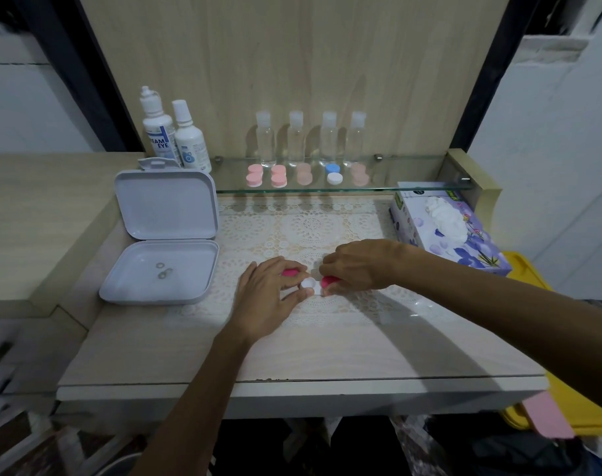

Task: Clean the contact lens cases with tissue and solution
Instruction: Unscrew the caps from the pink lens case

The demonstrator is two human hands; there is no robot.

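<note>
White lens case [309, 285] sits on lace mat [309, 225] between both hands. Left hand [270, 297] pinches its near edge; right hand [356, 269] grips pink cap [328, 281].

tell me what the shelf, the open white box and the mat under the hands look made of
Shelf: clear glass, since its edge and the things below show through.
Open white box: probably moulded plastic, smooth and matte, with rounded corners.
Mat: lace-patterned, openwork look; fabric or vinyl, cannot tell.
</note>
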